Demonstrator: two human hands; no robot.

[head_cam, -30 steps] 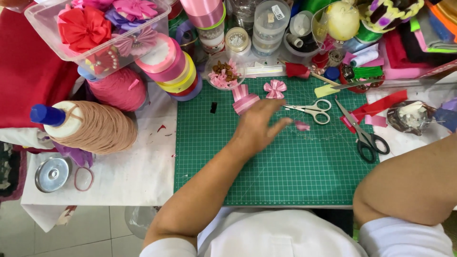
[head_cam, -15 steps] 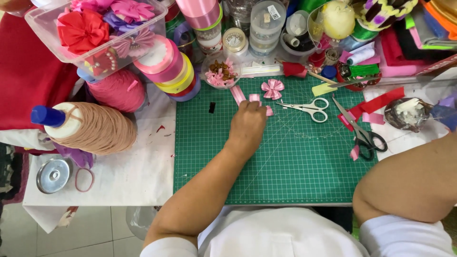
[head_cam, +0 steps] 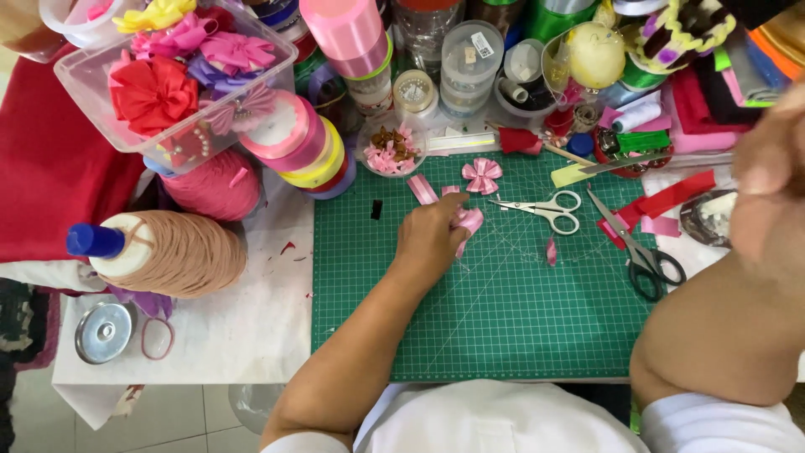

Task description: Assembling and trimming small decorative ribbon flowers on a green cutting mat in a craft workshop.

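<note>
Pink ribbon pieces [head_cam: 466,221] lie on the green cutting mat [head_cam: 503,327], and the left hand [head_cam: 432,239] rests over them, its fingers curled down and pinching the folded satin against the mat, seemingly to keep the fold from springing open. A loose pink strip [head_cam: 422,189] sits just beside the knuckles, and a finished pink ribbon bow [head_cam: 482,174] lies a little further up the mat, near the white-handled scissors [head_cam: 545,206]. Black-handled scissors [head_cam: 641,247] rest at the mat's right edge, within reach. The right hand [head_cam: 771,180] is raised close to the camera and blurred; I cannot tell whether it holds anything. Ribbon spools [head_cam: 293,147] and a clear box of fabric flowers [head_cam: 168,84] crowd the back of the table.
</note>
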